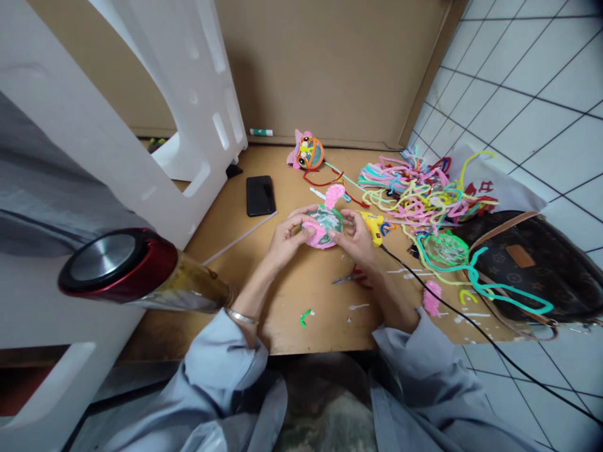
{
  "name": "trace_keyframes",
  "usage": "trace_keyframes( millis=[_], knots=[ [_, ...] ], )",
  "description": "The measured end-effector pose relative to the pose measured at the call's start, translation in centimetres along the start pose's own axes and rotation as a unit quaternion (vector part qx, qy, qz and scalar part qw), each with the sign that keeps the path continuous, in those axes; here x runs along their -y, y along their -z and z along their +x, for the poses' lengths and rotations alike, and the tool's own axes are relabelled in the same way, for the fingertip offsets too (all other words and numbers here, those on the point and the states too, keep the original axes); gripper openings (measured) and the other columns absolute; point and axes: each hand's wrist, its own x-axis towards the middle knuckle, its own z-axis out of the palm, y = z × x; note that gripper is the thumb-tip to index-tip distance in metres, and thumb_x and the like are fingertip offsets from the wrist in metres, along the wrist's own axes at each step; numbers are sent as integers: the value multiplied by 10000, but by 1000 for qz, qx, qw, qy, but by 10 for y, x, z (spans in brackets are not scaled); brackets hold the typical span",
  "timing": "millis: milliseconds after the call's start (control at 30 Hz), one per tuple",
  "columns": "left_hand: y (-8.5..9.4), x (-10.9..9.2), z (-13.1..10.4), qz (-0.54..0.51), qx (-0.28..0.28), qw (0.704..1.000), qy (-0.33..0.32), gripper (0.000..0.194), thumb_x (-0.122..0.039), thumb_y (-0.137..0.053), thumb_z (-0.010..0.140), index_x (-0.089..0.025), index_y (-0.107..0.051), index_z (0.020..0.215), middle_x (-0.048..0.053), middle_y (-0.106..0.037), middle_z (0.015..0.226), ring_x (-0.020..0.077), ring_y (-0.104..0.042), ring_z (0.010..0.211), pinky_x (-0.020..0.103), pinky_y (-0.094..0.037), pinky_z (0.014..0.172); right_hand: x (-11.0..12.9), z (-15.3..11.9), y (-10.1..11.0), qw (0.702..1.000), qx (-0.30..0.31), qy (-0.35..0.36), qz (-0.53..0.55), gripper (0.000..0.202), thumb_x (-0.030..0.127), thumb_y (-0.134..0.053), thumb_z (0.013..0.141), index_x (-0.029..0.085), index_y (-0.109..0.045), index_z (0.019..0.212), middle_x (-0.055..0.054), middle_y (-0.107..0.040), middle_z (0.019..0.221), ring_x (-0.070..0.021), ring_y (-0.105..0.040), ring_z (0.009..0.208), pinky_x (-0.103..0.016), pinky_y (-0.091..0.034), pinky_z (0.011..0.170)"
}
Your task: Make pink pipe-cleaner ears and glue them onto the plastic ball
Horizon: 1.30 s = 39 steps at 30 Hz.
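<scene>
Between my two hands is a round green disc [333, 220] with pink fuzzy pieces on it. My left hand [291, 237] grips its left side, the thumb pressed on a pink piece. My right hand [356, 237] grips the right edge, its thumb on the disc's front. Just beyond the disc lies a pink fuzzy oval [335, 196]. A yellow glue gun [372, 227] is beside my right hand, and scissors [348, 277] lie partly under my right forearm. Farther back sits a decorated round figure [309, 152] with orange trim and eyes.
A black phone [260, 195] lies left of centre. At the left stands a large red-topped bottle [141, 270]. Tangled coloured pipe cleaners [414, 188], a green coiled disc [444, 248] and a brown bag [532, 263] occupy the right. A black cable [438, 302] runs off lower right.
</scene>
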Motion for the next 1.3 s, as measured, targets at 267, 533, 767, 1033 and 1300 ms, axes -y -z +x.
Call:
trace_keyframes(
  millis=[267, 533, 767, 1033, 1300],
  knots=[
    [1, 1, 2, 18, -8, 1000, 12, 345, -526, -748, 764, -188, -735, 831, 147, -646, 1366, 331, -570, 1318, 489, -393, 1156, -4, 0, 0, 1000, 0, -10, -8, 731, 615, -780, 655, 238, -539, 1233, -148, -608, 1367, -321, -605, 1228, -514, -500, 1022],
    [2, 5, 3, -2, -36, 999, 4, 269, -443, -769, 754, -184, -757, 823, 145, -666, 1329, 318, -592, 1285, 463, -406, 1142, -8, 2, -2, 997, 2, -68, 26, 770, 554, -803, 603, 229, -501, 1233, -168, -573, 1388, -288, -653, 1085, -477, -546, 926],
    [0, 3, 1, -16, -46, 999, 13, 302, -467, -791, 734, -179, -770, 826, 161, -675, 1302, 322, -614, 1251, 412, -515, 1002, -9, 1, -3, 998, 31, -52, 36, 741, 570, -827, 616, 224, -525, 1197, -115, -678, 1162, -259, -688, 997, -433, -586, 872],
    [-2, 2, 1, -32, -59, 997, 31, 251, -409, -788, 716, -182, -775, 822, 145, -701, 1252, 316, -622, 1232, 386, -525, 960, -16, 2, 1, 996, 50, -67, 16, 830, 557, -826, 639, 206, -507, 1320, -132, -653, 1213, -262, -684, 991, -440, -588, 854],
    [-2, 3, 1, -31, -77, 996, 28, 202, -367, -767, 719, -192, -778, 820, 122, -690, 1274, 301, -615, 1233, 390, -494, 1008, -21, 1, -1, 999, 22, -14, -33, 779, 639, -738, 720, 217, -516, 1337, -167, -599, 1328, -302, -613, 1161, -505, -530, 976]
  ],
)
